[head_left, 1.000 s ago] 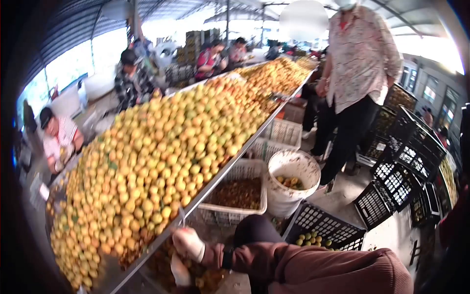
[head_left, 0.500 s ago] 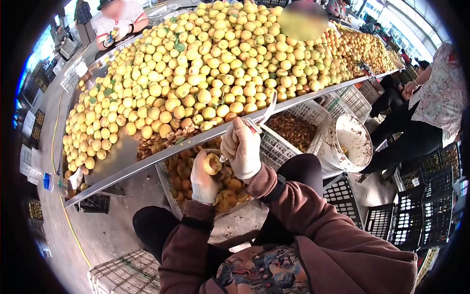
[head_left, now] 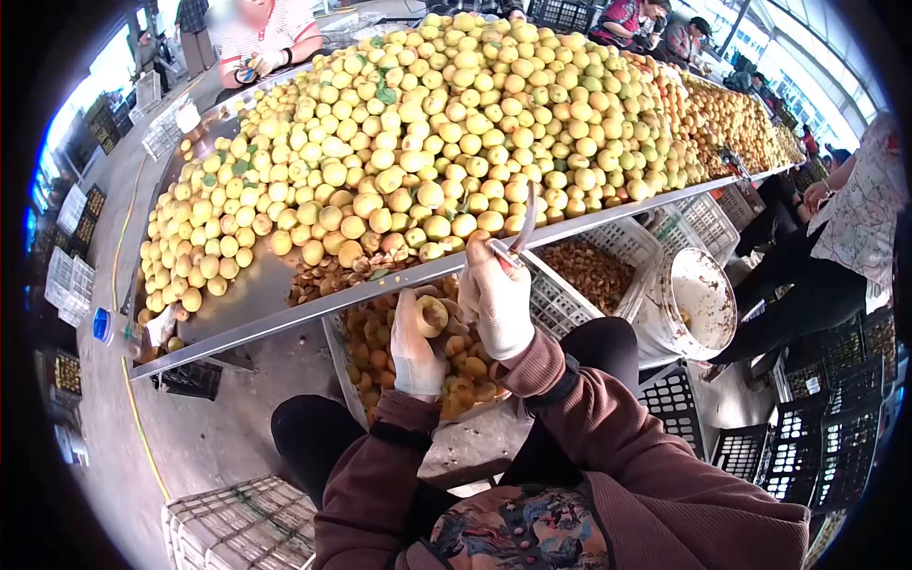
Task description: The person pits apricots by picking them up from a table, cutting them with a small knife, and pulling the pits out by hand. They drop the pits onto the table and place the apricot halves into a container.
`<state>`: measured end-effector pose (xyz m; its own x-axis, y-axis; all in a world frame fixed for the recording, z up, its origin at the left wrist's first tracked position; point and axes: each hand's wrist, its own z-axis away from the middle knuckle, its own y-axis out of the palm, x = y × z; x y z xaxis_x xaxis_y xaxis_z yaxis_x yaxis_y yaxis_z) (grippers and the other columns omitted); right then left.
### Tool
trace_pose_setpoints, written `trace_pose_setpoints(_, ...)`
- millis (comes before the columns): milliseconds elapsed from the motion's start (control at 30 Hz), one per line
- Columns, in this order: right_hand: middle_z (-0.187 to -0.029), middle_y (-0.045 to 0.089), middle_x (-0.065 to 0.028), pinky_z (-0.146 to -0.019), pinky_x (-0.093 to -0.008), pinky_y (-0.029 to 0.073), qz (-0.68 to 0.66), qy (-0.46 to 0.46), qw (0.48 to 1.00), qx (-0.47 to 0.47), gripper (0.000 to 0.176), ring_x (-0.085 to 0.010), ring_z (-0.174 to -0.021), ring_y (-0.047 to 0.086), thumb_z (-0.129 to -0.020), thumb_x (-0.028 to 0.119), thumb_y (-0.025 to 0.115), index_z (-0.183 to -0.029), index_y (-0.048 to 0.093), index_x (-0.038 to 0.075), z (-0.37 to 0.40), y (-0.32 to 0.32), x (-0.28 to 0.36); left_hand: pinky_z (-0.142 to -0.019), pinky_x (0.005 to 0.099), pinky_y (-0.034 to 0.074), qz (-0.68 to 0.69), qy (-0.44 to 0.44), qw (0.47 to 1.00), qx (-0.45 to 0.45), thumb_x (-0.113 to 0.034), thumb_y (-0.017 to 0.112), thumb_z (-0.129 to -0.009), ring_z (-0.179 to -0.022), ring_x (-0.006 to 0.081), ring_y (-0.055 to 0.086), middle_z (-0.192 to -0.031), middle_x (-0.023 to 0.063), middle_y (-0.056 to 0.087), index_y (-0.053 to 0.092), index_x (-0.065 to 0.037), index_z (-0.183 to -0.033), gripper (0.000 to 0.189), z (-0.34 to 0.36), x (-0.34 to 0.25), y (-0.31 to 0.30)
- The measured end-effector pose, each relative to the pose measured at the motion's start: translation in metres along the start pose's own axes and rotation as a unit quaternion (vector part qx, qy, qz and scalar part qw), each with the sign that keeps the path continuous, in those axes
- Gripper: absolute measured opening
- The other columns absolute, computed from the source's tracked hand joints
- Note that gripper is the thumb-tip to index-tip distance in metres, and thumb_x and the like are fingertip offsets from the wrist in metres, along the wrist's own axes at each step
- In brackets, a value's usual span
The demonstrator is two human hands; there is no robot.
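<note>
My left hand (head_left: pixel 414 353), in a pale work glove, is closed around an apricot (head_left: pixel 432 316) whose cut, hollowed side faces up. Close beside it, my gloved right hand (head_left: pixel 496 302) grips a knife with a curved blade (head_left: pixel 528 218). The blade points up and away from the fruit, in front of the table edge. Below both hands stands a crate filled with apricot halves (head_left: pixel 475 369). Beyond them a large heap of whole yellow apricots (head_left: pixel 408 142) covers the table.
A metal table edge (head_left: pixel 399 278) runs just past my hands. To the right are a crate of brown scraps (head_left: pixel 589 271), a stained white bucket (head_left: pixel 701 304) and stacked black crates (head_left: pixel 836 408). Co-workers are across the table and at right.
The whole view has shifted, so everything sits lower and further right. The metal tip that showed beside the apricot below my right hand is out of sight. Both hands keep their holds.
</note>
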<state>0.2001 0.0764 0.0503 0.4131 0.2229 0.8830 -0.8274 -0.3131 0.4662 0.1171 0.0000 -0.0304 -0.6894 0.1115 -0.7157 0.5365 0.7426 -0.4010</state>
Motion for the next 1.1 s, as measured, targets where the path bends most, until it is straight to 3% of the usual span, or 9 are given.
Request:
trace_pose_setpoints(100, -0.071, 0.049, 0.0093, -0.05, -0.0175, 0.033, 0.05, 0.07, 0.994, 0.061, 0.012, 0.0006, -0.059, 0.041, -0.095, 0.017, 0.061, -0.089, 0.055, 0.009, -0.006, -0.013, -0.023, -0.081, 0.031, 0.052, 0.304, -0.236, 0.923, 0.007, 0.005, 0.063, -0.081, -0.095, 0.0245, 0.066, -0.104, 0.013, 0.064, 0.05, -0.002, -0.124, 0.045, -0.013, -0.012, -0.012)
trace_pose_setpoints(200, -0.086, 0.055, 0.0073, -0.063, -0.0169, 0.039, 0.058, 0.071, 0.985, 0.145, 0.018, -0.0002, -0.072, 0.046, -0.094, 0.017, 0.062, -0.106, 0.06, 0.004, 0.001, -0.02, -0.044, -0.084, 0.0288, 0.05, 0.079, -0.091, 0.993, -0.002, 0.008, 0.058, -0.083, -0.101, 0.021, 0.06, -0.111, 0.0128, 0.058, 0.047, 0.002, -0.125, 0.044, -0.02, -0.001, -0.019)
trace_pose_setpoints(300, -0.095, 0.057, 0.0066, -0.069, -0.0157, 0.04, 0.031, 0.04, 0.982, 0.18, 0.024, 0.0005, -0.079, 0.047, -0.095, 0.016, 0.061, -0.115, 0.059, 0.003, 0.002, -0.019, -0.059, -0.084, 0.0304, 0.051, 0.102, -0.121, 0.987, -0.001, 0.007, 0.06, -0.083, -0.098, 0.0225, 0.063, -0.109, 0.0139, 0.063, 0.049, -0.001, -0.124, 0.043, -0.018, 0.005, -0.024)
trace_pose_setpoints(500, -0.066, 0.052, 0.0062, -0.046, -0.0201, 0.036, -0.02, 0.079, 0.986, 0.145, 0.015, -0.0028, -0.051, 0.043, -0.097, 0.019, 0.058, -0.085, 0.054, 0.009, 0.012, -0.01, -0.027, -0.079, 0.0315, 0.052, 0.002, -0.087, 0.996, -0.026, 0.007, 0.063, -0.081, -0.093, 0.0224, 0.065, -0.105, 0.0137, 0.064, 0.049, -0.003, -0.122, 0.044, -0.011, 0.01, -0.022)
trace_pose_setpoints(600, -0.052, 0.04, 0.0043, -0.039, -0.0231, 0.03, -0.074, -0.009, 0.991, 0.115, 0.031, -0.0066, -0.041, 0.035, -0.099, 0.025, 0.052, -0.072, 0.046, 0.011, 0.009, 0.001, -0.019, -0.076, 0.0327, 0.052, 0.321, -0.282, 0.904, 0.002, -0.005, 0.048, -0.095, -0.093, 0.021, 0.062, -0.104, 0.0127, 0.061, 0.047, 0.002, -0.126, 0.032, -0.014, -0.014, -0.025)
trace_pose_setpoints(733, -0.05, 0.039, 0.0038, -0.039, -0.0244, 0.027, -0.105, -0.052, 0.992, 0.046, 0.037, -0.0067, -0.04, 0.032, -0.1, 0.026, 0.051, -0.067, 0.044, 0.011, 0.007, 0.012, -0.006, -0.078, 0.0298, 0.051, 0.252, -0.189, 0.947, 0.063, -0.011, 0.042, -0.099, -0.092, 0.0169, 0.058, -0.106, 0.0102, 0.058, 0.047, 0.003, -0.125, 0.03, -0.003, -0.01, -0.018)
trace_pose_setpoints(800, -0.055, 0.035, 0.0041, -0.039, -0.0232, 0.022, -0.123, -0.059, 0.989, 0.053, 0.03, -0.0061, -0.042, 0.027, -0.099, 0.024, 0.053, -0.073, 0.042, 0.013, 0.006, 0.011, -0.012, -0.086, 0.0355, 0.05, 0.036, -0.033, 0.998, 0.041, 0.005, 0.075, -0.071, -0.101, 0.0297, 0.062, -0.112, 0.0163, 0.06, 0.044, 0.002, -0.128, 0.065, -0.005, -0.012, -0.015)
trace_pose_setpoints(833, -0.054, 0.035, 0.0041, -0.039, -0.023, 0.022, -0.116, -0.058, 0.991, 0.042, 0.03, -0.006, -0.042, 0.027, -0.099, 0.024, 0.053, -0.073, 0.042, 0.012, 0.006, 0.012, -0.012, -0.088, 0.0372, 0.049, 0.178, -0.19, 0.964, 0.06, 0.001, 0.075, -0.072, -0.103, 0.0324, 0.061, -0.115, 0.0177, 0.06, 0.043, 0.002, -0.129, 0.066, -0.003, -0.019, -0.014)
trace_pose_setpoints(1100, -0.052, 0.037, 0.003, -0.038, -0.0228, 0.025, -0.091, -0.099, 0.991, -0.015, 0.026, -0.0063, -0.041, 0.03, -0.098, 0.012, 0.051, -0.074, 0.042, 0.011, 0.003, 0.021, -0.024, -0.085, 0.0367, 0.048, 0.077, -0.088, 0.993, -0.009, -0.001, 0.064, -0.079, -0.099, 0.0309, 0.059, -0.109, 0.0168, 0.058, 0.047, 0.002, -0.121, 0.045, 0.001, -0.02, -0.001)
